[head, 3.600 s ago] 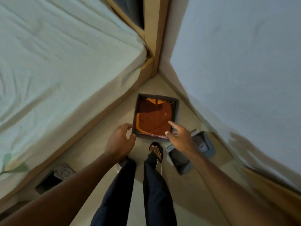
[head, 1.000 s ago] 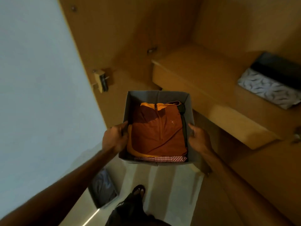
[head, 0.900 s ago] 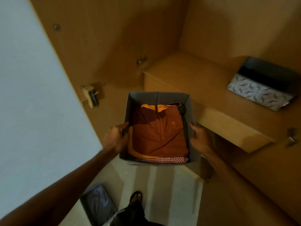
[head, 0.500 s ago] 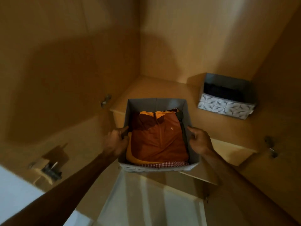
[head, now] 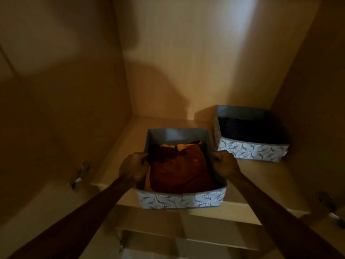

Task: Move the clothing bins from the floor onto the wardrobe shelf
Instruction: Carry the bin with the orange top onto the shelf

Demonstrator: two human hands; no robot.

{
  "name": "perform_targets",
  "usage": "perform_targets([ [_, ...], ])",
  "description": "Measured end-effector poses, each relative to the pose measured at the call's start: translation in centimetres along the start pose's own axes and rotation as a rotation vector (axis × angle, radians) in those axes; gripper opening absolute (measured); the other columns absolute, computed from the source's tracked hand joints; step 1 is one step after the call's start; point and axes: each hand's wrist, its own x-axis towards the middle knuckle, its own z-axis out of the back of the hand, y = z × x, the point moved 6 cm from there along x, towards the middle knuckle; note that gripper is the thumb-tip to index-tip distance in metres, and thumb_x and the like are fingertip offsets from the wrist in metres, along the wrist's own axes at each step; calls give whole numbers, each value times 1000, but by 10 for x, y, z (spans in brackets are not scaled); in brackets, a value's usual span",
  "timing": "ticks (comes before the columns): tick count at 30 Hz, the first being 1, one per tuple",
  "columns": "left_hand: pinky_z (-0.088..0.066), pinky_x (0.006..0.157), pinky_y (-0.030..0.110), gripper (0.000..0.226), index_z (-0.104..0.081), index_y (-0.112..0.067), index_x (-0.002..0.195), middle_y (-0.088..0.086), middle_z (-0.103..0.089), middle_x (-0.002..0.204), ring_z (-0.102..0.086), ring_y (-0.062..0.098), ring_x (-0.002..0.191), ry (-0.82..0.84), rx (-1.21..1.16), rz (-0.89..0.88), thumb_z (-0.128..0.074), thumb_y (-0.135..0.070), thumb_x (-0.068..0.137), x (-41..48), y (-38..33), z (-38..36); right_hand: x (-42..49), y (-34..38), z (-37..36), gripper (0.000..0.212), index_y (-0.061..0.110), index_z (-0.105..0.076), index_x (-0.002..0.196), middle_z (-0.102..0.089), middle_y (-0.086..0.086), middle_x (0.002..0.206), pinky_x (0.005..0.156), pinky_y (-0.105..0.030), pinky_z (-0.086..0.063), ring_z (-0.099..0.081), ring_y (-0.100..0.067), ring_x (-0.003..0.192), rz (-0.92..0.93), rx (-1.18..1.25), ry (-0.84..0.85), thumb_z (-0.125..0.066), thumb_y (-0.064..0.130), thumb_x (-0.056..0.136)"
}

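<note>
A grey fabric bin with a white leaf-pattern front (head: 180, 201) holds a folded rust-orange garment (head: 180, 171). My left hand (head: 133, 168) grips its left wall and my right hand (head: 225, 163) grips its right wall. The bin sits over the front part of the wooden wardrobe shelf (head: 248, 176), its front edge level with the shelf's lip; whether its base rests on the shelf I cannot tell. A second matching bin (head: 250, 149) with dark clothing inside stands on the shelf to the right, further back.
The wardrobe's left side panel (head: 74, 109) and back panel (head: 196, 62) close in the shelf. Metal hinges show at the left (head: 79, 174) and lower right (head: 330, 208). Bare shelf lies left of and behind the held bin.
I picked the bin up from the floor by the bed, turned to the wardrobe and raised it. In the last half second it moved forward over the shelf.
</note>
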Motion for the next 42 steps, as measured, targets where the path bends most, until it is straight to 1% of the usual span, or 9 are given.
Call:
perform_targets([
  [3, -51, 62, 37, 21, -66, -25, 103, 6, -71, 90, -67, 30, 80, 27, -80, -14, -45, -24, 99, 51, -10, 4, 40, 2, 8, 27, 7, -68, 109, -68, -20, 109, 76, -35, -51, -64, -38, 99, -50, 9, -26, -56, 4, 86],
  [8, -48, 78, 35, 34, -55, -11, 130, 14, -60, 129, -61, 27, 105, 392, 119, -19, -44, -20, 99, 101, -38, -3, 77, 8, 28, 30, 9, -62, 113, -68, -22, 105, 76, -45, -57, -66, -40, 92, -153, -125, 6, -57, 13, 84],
  [12, -61, 69, 34, 26, -59, -3, 119, 21, -72, 99, -74, 30, 85, 690, 77, 241, -49, -12, 96, 94, -22, -5, 67, 0, 11, 28, -5, -53, 110, -70, -20, 93, 39, -18, -47, -65, -17, 49, -353, -153, 233, -51, 14, 90],
  [18, -55, 65, 31, 16, -68, -8, 82, 11, -68, 95, -66, 24, 75, 227, -45, 41, -54, -1, 88, 139, -17, 5, 83, 1, 11, 16, -5, -62, 99, -69, -15, 78, 54, -28, -56, -68, -21, 57, -345, -51, 0, -54, 3, 87],
  [21, -48, 80, 32, 21, -66, -12, 108, 11, -65, 116, -61, 23, 97, 208, 11, -105, -58, -18, 90, 139, -20, -9, 89, 12, 11, 22, 3, -66, 104, -67, -16, 96, 69, -36, -56, -62, -25, 75, -217, -85, -132, -52, 3, 86],
  [24, -38, 106, 44, 86, -13, -14, 154, 18, -23, 155, -34, 36, 137, 228, 204, -249, -61, -41, 87, 131, -20, -31, 81, 20, -4, 49, 11, -48, 134, -47, -22, 135, 95, -43, -50, -53, -34, 116, -65, -128, -104, -61, 13, 87],
  [27, -10, 119, 55, 113, 23, -16, 150, 18, 27, 157, 16, 39, 146, 259, 320, -330, -62, -49, 83, 121, -11, -50, 64, 9, -39, 98, 25, 7, 152, 19, -21, 157, 114, -57, -18, 11, -43, 145, -35, -337, 119, -64, 31, 86],
  [32, -22, 109, 61, 116, -8, -13, 155, 22, -1, 161, -9, 43, 146, 89, 512, -475, -70, -47, 63, 112, -6, -64, 59, 4, -47, 116, 31, 30, 144, 38, -23, 149, 115, -62, -2, 34, -41, 137, -28, -478, 31, -68, 39, 81],
  [42, -17, 110, 62, 140, -4, -12, 155, 13, 23, 160, 6, 36, 147, 62, 499, -400, -75, -71, 49, 140, -6, -62, 75, 13, -61, 121, 42, 30, 141, 40, -23, 147, 111, -60, 6, 38, -44, 133, -3, -431, 68, -73, 38, 77],
])
